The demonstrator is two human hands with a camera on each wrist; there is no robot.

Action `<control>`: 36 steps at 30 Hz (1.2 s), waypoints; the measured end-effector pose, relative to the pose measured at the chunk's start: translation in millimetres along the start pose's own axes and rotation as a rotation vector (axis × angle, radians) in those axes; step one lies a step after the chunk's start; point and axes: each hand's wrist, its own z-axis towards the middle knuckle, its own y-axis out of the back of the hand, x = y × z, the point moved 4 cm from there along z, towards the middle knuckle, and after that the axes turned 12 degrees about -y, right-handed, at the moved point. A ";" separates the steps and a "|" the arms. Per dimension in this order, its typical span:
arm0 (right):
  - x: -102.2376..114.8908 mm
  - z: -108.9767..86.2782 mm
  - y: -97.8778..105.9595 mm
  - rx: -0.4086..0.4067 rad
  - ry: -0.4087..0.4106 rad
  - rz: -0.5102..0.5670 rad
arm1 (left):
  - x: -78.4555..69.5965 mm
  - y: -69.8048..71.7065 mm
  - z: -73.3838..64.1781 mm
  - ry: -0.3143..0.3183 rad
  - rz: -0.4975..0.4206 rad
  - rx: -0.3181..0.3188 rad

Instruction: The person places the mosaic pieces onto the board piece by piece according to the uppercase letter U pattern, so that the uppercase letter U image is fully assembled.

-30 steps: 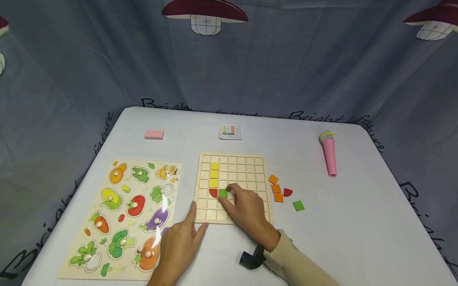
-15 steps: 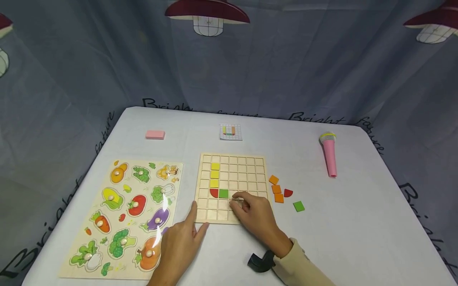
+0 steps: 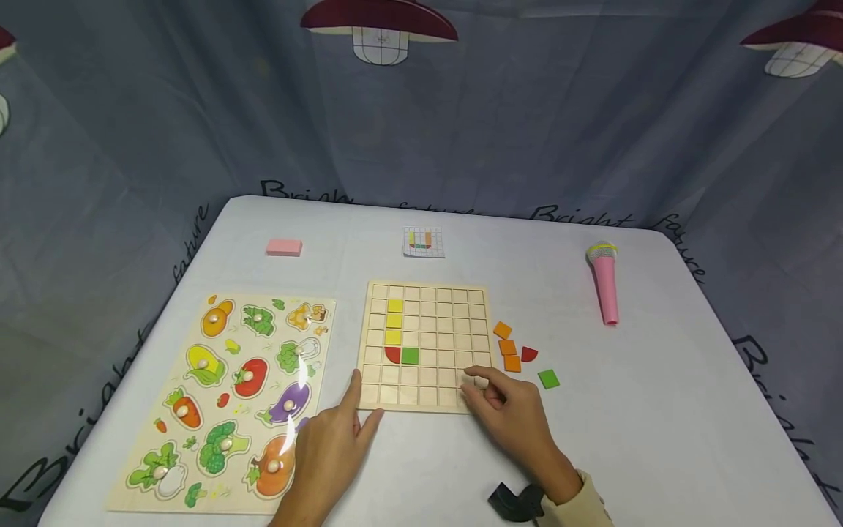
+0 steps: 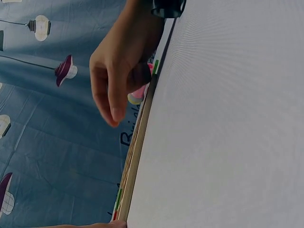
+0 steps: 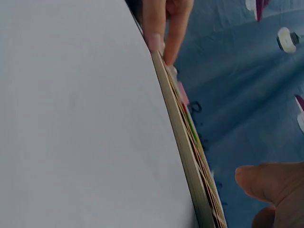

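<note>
Visibly, the left hand (image 3: pixel 332 445), fingers spread, touches the wooden grid board (image 3: pixel 429 323) at lower centre; rightward, the right hand (image 3: pixel 512 417), fingers slightly parted, holds nothing.

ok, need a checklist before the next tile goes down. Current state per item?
1. Board steadied: ok, left hand touches its near-left corner.
2. Right hand free: ok, no tile seen in it.
3. Yellow tiles, placed red and placed green in cells: ok; fully seated: cannot tell.
4. Loose tiles set out: ok, three orange, loose red, loose green right of the board.
5. Card matched: not ok, it shows orange too; none seen on the board.
</note>
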 end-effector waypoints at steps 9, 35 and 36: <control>-28.7 -4.0 46.7 -0.159 -0.089 -0.084 | 0.4 -0.1 0.3 -0.002 0.001 -0.006; -83.7 -13.4 82.3 0.017 -0.443 -0.317 | -0.3 0.4 -0.6 0.002 0.000 0.002; -84.2 -13.3 82.4 0.019 -0.446 -0.319 | -0.3 0.5 -0.5 0.000 0.000 0.001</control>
